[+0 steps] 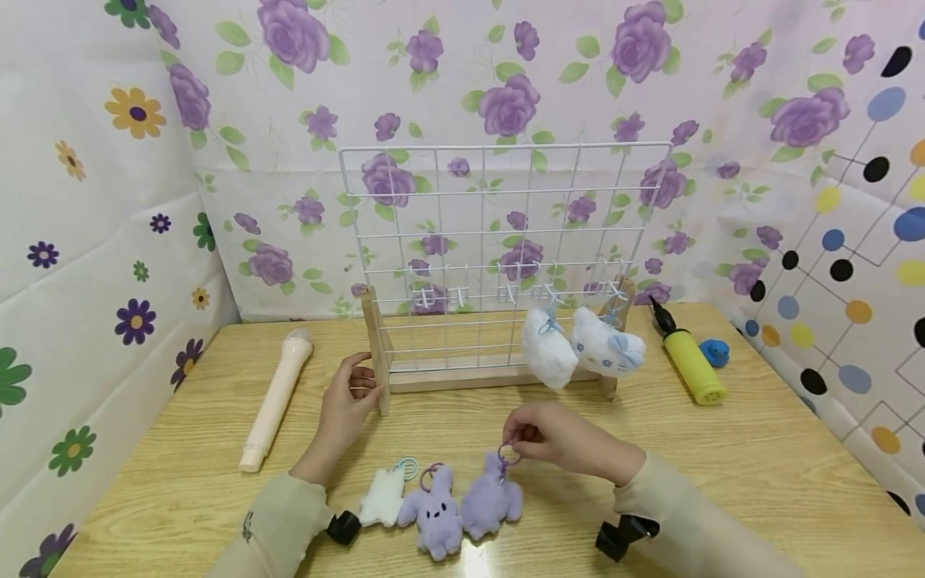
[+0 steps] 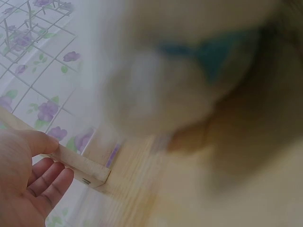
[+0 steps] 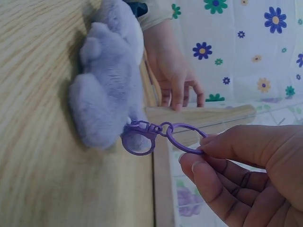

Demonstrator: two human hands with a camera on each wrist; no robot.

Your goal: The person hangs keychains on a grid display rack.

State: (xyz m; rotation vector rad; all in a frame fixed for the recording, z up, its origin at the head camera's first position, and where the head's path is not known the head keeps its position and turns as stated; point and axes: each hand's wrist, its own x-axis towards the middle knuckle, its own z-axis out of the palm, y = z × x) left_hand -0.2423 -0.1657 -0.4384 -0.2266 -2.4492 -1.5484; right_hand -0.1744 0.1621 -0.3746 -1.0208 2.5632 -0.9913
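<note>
My right hand (image 1: 552, 437) pinches the purple key ring (image 3: 187, 138) of a purple plush keychain (image 1: 491, 502) between thumb and fingertips. The plush lies on the table, its clasp stretched toward the hand. Beside it lie a second purple plush keychain (image 1: 438, 514) with long ears, face up, and a white plush keychain (image 1: 383, 496) with a pale blue ring. My left hand (image 1: 348, 397) holds the left wooden post (image 1: 376, 353) of a white wire grid rack (image 1: 480, 193), its thumb against the post in the left wrist view (image 2: 49, 142).
Two white plush keychains hang from hooks on the rack's right side, one with a blue bow (image 1: 627, 353). A pale microphone-shaped stick (image 1: 278, 397) lies at the left. At the right are a yellow hand pump (image 1: 692, 365) and a small blue toy (image 1: 715, 352). Patterned cloth walls surround the table.
</note>
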